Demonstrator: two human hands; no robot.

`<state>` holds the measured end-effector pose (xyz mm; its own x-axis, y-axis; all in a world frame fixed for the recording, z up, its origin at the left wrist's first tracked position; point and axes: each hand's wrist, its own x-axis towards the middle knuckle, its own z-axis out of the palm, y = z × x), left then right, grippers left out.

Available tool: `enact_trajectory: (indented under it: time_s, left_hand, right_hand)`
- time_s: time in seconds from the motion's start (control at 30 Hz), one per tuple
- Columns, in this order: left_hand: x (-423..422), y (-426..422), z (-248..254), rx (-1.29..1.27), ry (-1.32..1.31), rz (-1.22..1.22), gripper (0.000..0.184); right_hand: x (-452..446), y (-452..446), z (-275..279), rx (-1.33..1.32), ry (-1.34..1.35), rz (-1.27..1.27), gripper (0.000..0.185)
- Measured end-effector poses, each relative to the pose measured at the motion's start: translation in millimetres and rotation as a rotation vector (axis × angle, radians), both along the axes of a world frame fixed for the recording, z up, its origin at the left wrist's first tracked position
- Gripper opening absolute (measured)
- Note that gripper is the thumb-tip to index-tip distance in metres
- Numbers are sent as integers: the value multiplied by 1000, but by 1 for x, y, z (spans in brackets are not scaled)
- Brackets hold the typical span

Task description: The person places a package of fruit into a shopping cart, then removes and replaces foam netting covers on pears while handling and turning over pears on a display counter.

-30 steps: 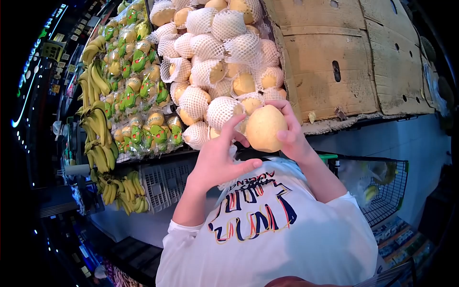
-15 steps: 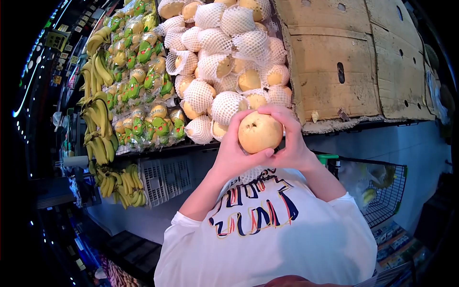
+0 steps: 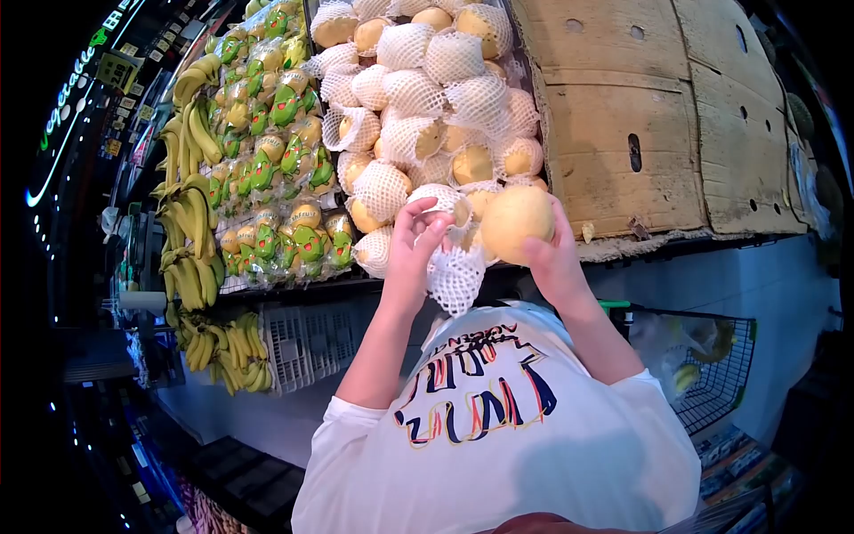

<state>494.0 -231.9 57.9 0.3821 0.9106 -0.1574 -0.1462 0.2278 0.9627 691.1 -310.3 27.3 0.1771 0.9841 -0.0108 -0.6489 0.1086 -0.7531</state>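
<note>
A round yellow pear (image 3: 516, 224) rests in my right hand (image 3: 559, 258), its fingers wrapped around the right side. My left hand (image 3: 410, 258) is closed on a white foam net sleeve (image 3: 456, 281), which hangs loose between the two hands, apart from the pear. Both hands are over the front edge of a display heaped with pears in white foam nets (image 3: 418, 93). Part of each hand's grip is hidden behind the fingers.
Bagged fruit with green cartoon wrappers (image 3: 267, 169) lies to the left, bordered by banana bunches (image 3: 189, 214). Flattened cardboard (image 3: 614, 133) covers the stand to the right. Below it is a black wire shopping cart (image 3: 712, 374). A grey crate (image 3: 307, 343) stands lower left.
My hands have moved apart from their shared hold on the pear. It has shifted right into my right hand, and a foam net now hangs from my left hand.
</note>
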Motion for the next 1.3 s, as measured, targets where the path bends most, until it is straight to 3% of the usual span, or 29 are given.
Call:
enact_trajectory:
  time_s: [0.03,0.13,0.23,0.57,0.77,0.8,0.9,1.0,1.3]
  left_hand:
    - [-2,5,-4,-87,-111,33,49]
    - [-2,15,0,-302,-204,96,50]
    - [-2,17,-4,-309,-269,53,52]
    - [5,13,-18,-83,-46,-7,60]
    - [8,13,-22,54,177,-276,48]
    - [7,13,-25,86,276,-312,37]
    - [7,16,-24,-20,270,-341,28]
    - [6,15,-25,-28,148,-185,20]
    - [5,16,-30,-184,-137,-110,16]
  right_hand:
    - [3,1,0,-15,186,50,74]
    - [8,1,-11,-9,286,105,72]
    - [14,1,-15,5,285,135,77]
    - [15,-10,-10,92,283,98,81]
    - [13,0,-5,69,253,22,80]
    - [13,1,-6,66,244,21,80]
    - [16,4,-9,69,257,21,79]
    - [15,4,-4,46,274,-4,78]
    - [5,-2,0,45,325,59,85]
